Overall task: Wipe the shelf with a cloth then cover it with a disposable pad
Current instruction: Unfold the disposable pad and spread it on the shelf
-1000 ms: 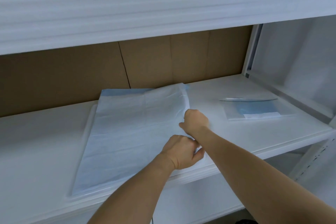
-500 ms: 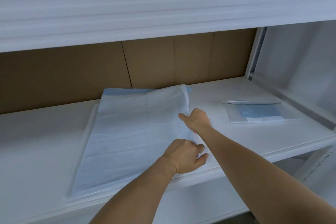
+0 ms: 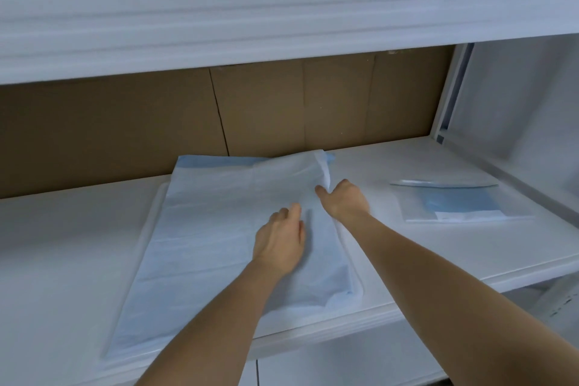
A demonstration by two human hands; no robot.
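Two bare forearms reach in from the lower edge over the front lip of the white shelf (image 3: pixel 62 260). The left hand (image 3: pixel 280 243) lies palm down on the disposable pad (image 3: pixel 219 229), its fingers (image 3: pixel 294 208) straight, close together and pressed flat on the sheet. Just beyond and to its right, the right hand (image 3: pixel 346 202) is at the pad's right edge, where the thumb and curled fingers pinch a fold of the white top layer that stands up off the shelf. The pad is pale blue and white, partly folded, and lies on the middle of the shelf with its long axis running from the front lip back toward the rear, skewed so that the far end sits further right; its far edge touches the brown cardboard backing (image 3: pixel 109 135). Well to the right lies a flat clear packet (image 3: pixel 463 204) with something blue inside. Above runs another white shelf (image 3: pixel 282 9), and a white side panel (image 3: pixel 517 103) closes the right end.
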